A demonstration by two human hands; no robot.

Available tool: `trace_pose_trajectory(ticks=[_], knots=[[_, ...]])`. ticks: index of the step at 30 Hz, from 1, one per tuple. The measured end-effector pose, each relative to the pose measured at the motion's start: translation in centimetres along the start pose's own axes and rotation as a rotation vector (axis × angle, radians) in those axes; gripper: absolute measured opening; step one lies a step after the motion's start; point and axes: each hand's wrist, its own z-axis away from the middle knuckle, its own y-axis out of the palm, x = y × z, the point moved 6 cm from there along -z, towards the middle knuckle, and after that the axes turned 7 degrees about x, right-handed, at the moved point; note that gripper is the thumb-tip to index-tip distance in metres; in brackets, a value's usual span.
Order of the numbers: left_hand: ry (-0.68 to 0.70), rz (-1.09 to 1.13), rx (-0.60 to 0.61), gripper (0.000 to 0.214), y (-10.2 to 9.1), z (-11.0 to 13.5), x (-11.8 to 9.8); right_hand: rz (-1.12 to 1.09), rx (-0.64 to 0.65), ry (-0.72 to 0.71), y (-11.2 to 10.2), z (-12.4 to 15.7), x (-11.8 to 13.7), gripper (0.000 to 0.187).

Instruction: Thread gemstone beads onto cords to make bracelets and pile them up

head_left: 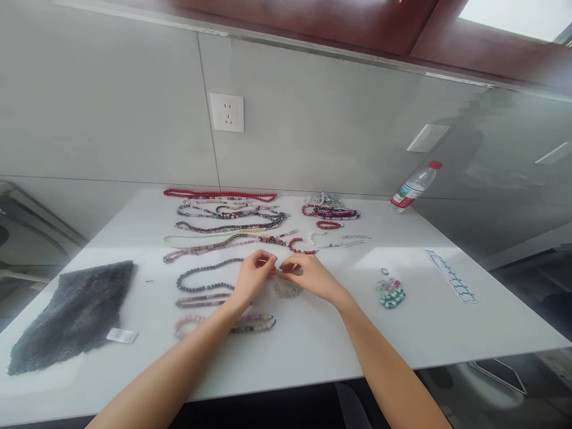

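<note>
A string of clear beads hangs in a loop between my two hands, over the middle of the table. My left hand pinches one end of it with thumb and forefinger. At the other end, my right hand is pinched shut the same way; the fingertips nearly meet. A dark bead necklace lies left of my left hand, with a pinkish-grey strand below it. My left forearm partly covers a multicoloured bead strand. Just beyond my hands lies a red bead bracelet.
Several necklaces lie in rows at the back, by the wall. Turquoise and clear bracelets are piled at right, with a blue-and-white strip beyond. A water bottle leans at the back right. Dark fluffy cloth covers the left side.
</note>
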Motion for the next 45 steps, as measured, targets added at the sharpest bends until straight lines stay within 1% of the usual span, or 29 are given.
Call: trace_pose_trajectory(ticks=[1, 3, 6, 8, 10, 12, 15, 17, 21, 29, 39, 45], knots=[[0.001, 0.001, 0.005, 0.028, 0.0, 0.0, -0.1, 0.025, -0.025, -0.016, -0.1, -0.1, 0.1, 0.007], [0.002, 0.013, 0.026, 0.028, 0.1, 0.1, -0.3, 0.014, -0.091, -0.02, -0.4, -0.2, 0.2, 0.012], [-0.001, 0.022, 0.072, 0.029, 0.4, 0.3, -0.6, -0.167, -0.168, 0.059, -0.7, -0.4, -0.5, 0.024], [-0.009, 0.026, 0.093, 0.03, 0.6, 0.3, -0.6, -0.266, -0.178, 0.115, -0.7, -0.4, -0.9, 0.03], [-0.026, 0.039, 0.102, 0.03, 0.7, 0.4, -0.5, -0.318, -0.171, 0.152, -0.7, -0.4, -1.3, 0.035], [-0.044, 0.04, 0.111, 0.032, 0.8, 0.4, -0.4, -0.402, -0.179, 0.175, -0.7, -0.4, -1.5, 0.036], [-0.062, 0.011, 0.117, 0.034, 0.8, 0.4, -0.6, -0.591, -0.209, 0.183, -0.5, -0.4, -1.7, 0.033], [-0.064, -0.004, 0.117, 0.035, 0.7, 0.4, -0.7, -0.656, -0.23, 0.174, -0.5, -0.5, -1.6, 0.029], [-0.054, -0.032, 0.11, 0.034, 0.7, 0.4, -0.9, -0.65, -0.236, 0.138, -0.3, -0.7, -1.3, 0.023], [-0.061, -0.017, 0.092, 0.03, 0.7, 0.6, -1.3, -0.559, -0.183, 0.069, 0.0, -0.9, -0.4, 0.022], [-0.086, 0.017, 0.061, 0.032, 0.6, 0.9, -1.5, -0.601, -0.194, 0.058, 0.0, -0.8, -0.3, 0.02], [-0.086, 0.068, 0.082, 0.032, 0.9, 0.6, -1.2, -0.586, -0.165, 0.016, 0.5, -1.1, -0.4, 0.02]])
